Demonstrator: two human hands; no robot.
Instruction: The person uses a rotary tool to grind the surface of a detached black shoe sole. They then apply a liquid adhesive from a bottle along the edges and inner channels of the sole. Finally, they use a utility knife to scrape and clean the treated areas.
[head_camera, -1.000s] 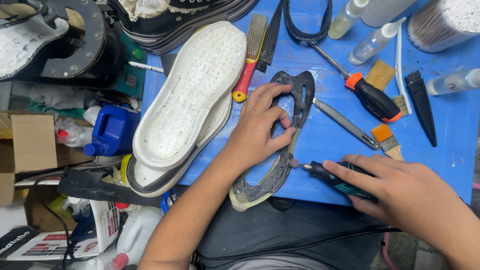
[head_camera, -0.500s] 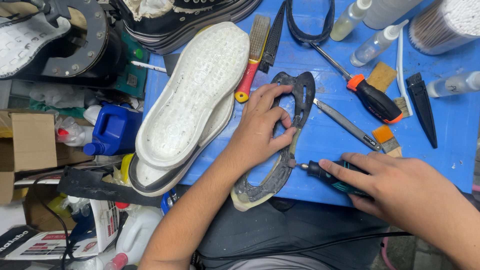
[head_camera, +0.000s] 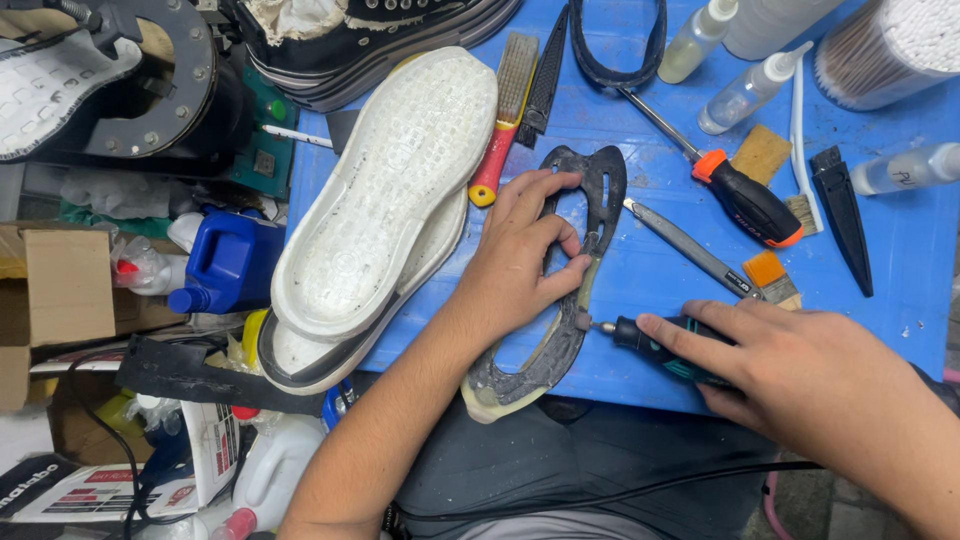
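My left hand presses flat on a dark, hollowed-out shoe sole piece that lies on the blue table, its lower end hanging over the front edge. My right hand grips a small black and teal rotary tool. The tool's tip touches the right edge of the sole piece. A cable runs from the tool across my lap.
Two white shoe soles lie stacked to the left. A red-handled brush, an orange-handled screwdriver, a metal tool, small brushes, bottles and a tub of cotton swabs surround the work. A blue jug and boxes sit lower left.
My right hand has brought the rotary tool's tip a little closer in against the edge of the sole piece. My left hand stays pressed on it.
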